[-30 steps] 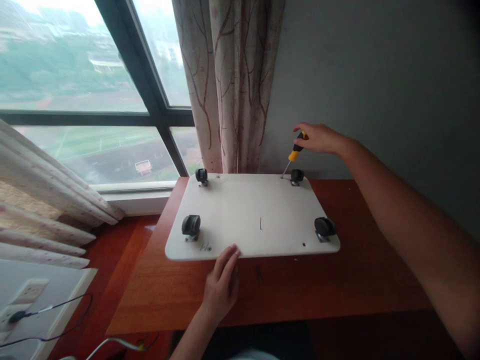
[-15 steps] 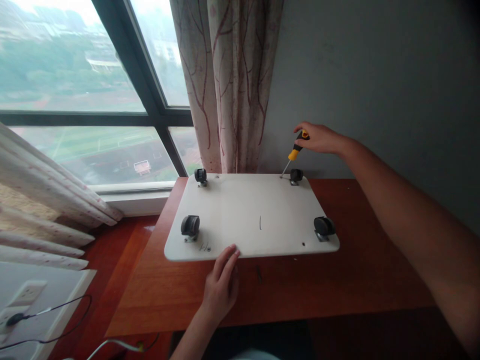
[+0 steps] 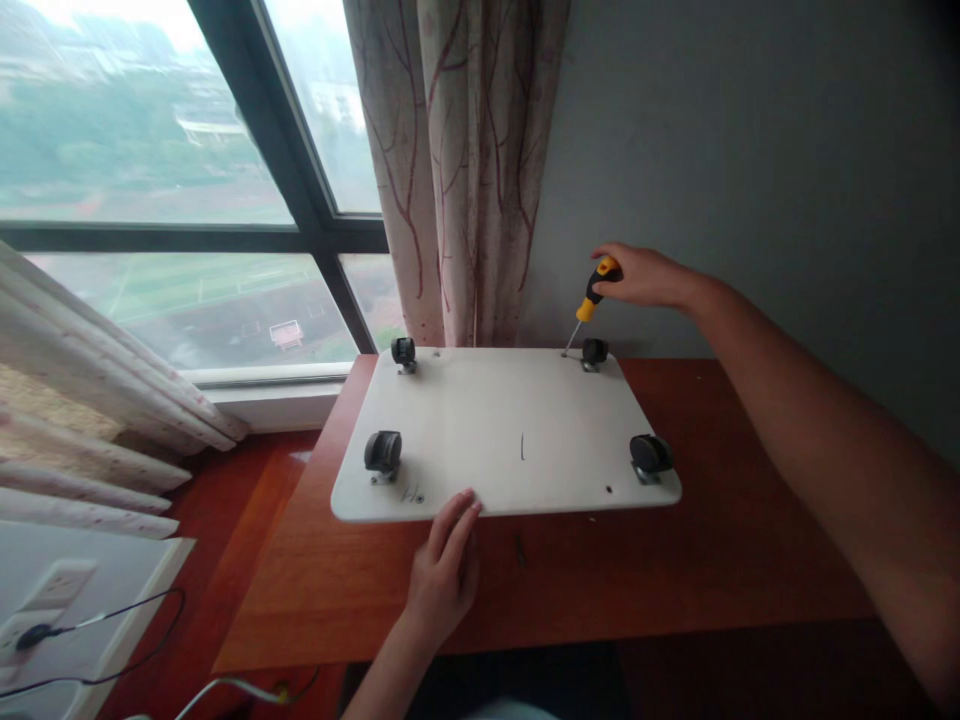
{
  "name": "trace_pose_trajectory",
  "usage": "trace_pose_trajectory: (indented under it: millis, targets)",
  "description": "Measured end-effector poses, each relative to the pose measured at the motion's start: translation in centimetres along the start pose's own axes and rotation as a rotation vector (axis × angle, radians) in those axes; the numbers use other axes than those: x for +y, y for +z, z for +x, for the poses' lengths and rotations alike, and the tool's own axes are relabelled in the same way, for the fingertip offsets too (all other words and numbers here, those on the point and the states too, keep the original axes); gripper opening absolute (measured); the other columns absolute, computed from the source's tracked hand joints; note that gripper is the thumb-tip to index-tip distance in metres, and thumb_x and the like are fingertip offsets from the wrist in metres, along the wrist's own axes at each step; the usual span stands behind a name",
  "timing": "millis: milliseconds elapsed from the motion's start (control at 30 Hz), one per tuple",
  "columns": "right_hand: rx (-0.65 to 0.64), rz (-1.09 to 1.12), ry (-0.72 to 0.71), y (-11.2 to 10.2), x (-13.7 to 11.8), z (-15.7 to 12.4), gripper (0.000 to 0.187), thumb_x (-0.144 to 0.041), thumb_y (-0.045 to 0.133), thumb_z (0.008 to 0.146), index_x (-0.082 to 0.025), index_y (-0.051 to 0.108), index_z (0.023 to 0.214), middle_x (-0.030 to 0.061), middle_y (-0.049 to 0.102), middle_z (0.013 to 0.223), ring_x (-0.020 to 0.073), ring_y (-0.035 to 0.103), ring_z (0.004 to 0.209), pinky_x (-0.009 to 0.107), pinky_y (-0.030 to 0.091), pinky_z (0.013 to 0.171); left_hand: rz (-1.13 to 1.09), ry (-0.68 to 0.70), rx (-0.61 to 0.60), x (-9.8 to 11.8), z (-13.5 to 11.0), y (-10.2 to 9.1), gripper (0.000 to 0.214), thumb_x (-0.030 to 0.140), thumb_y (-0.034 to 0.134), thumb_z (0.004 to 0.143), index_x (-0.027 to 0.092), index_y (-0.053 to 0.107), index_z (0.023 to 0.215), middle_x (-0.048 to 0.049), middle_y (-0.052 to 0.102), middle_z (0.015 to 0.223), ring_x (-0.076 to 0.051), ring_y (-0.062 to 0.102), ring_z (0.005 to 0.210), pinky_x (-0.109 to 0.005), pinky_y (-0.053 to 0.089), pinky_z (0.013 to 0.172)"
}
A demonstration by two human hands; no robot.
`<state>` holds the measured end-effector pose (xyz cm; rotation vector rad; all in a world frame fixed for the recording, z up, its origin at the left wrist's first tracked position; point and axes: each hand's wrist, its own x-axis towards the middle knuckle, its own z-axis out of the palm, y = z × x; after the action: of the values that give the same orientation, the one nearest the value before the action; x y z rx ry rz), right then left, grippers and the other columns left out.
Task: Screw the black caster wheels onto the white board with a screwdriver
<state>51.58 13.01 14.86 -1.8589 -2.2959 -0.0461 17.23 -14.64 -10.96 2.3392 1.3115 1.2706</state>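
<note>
My right hand (image 3: 626, 275) is closed round a yellow and black screwdriver (image 3: 585, 308). The shaft slants down to the left, its tip at a hole by the far edge of a white board (image 3: 480, 420), just left of the far right caster (image 3: 594, 353). My left hand (image 3: 450, 555) grips the board's near edge, with fingertips on top and the thumb partly hidden. Other black casters stand on the board: far left (image 3: 403, 353), near left (image 3: 383, 455) and near right (image 3: 650, 457). A dark hole (image 3: 609, 489) shows near the front right corner.
The board lies on a reddish-brown wooden table (image 3: 300, 600). A small dark thin object (image 3: 520, 550) lies in front of the board. Behind are a curtain (image 3: 472, 180) and a grey wall (image 3: 735, 150). A socket with a plugged-in cord (image 3: 157, 600) is at lower left.
The view has shifted very slightly. The screwdriver's handle looks turned a little in my right hand, its tip still at the same hole. My left hand stays on the board's edge.
</note>
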Motion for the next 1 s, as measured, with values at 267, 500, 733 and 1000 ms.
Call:
trace_pose_trajectory:
  millis: [267, 500, 733, 1000]
  targets:
    - [0.087, -0.203, 0.251, -0.1, -1.2, -0.9, 0.051, -0.069, 0.05, 0.087, -0.024, 0.074, 0.095, 0.014, 0.073, 0.096, 0.0336, 0.066, 0.092, 0.044, 0.047, 0.074, -0.002, -0.003, -0.001, 0.1, 0.0, -0.1, 0.062, 0.0, 0.047, 0.092, 0.023, 0.042, 0.15, -0.0146, 0.051, 0.146, -0.023, 0.055, 0.134, -0.036, 0.054, 0.105]
    - [-0.046, -0.006, -0.031, -0.7, -0.4, 0.0, 0.05, -0.041, 0.063, 0.083, -0.026, 0.061, 0.131, 0.0076, 0.073, 0.114, 0.0257, 0.066, 0.096, 0.035, 0.049, 0.078, -0.006, -0.008, -0.018, -0.1, -0.2, -0.1, 0.062, 0.001, 0.046, 0.092, 0.023, 0.04, 0.151, -0.0155, 0.05, 0.147, -0.024, 0.054, 0.135, -0.038, 0.054, 0.105]
    - [0.062, -0.211, 0.208, -0.6, -1.3, -0.4, 0.053, -0.068, 0.047, 0.089, -0.025, 0.076, 0.097, 0.0124, 0.073, 0.088, 0.0325, 0.066, 0.092, 0.041, 0.047, 0.072, 0.004, 0.0, -0.003, 0.1, 0.1, -0.2, 0.062, 0.001, 0.047, 0.092, 0.023, 0.042, 0.15, -0.015, 0.052, 0.145, -0.024, 0.055, 0.134, -0.036, 0.054, 0.105]
    - [-0.093, 0.019, 0.008, -1.1, -0.6, 0.2, 0.048, -0.041, 0.062, 0.083, -0.025, 0.064, 0.128, 0.0079, 0.072, 0.106, 0.0247, 0.065, 0.089, 0.034, 0.048, 0.075, -0.015, -0.02, -0.014, -0.1, -0.3, 0.0, 0.062, 0.001, 0.046, 0.092, 0.024, 0.041, 0.15, -0.0143, 0.051, 0.146, -0.024, 0.055, 0.134, -0.037, 0.054, 0.106]
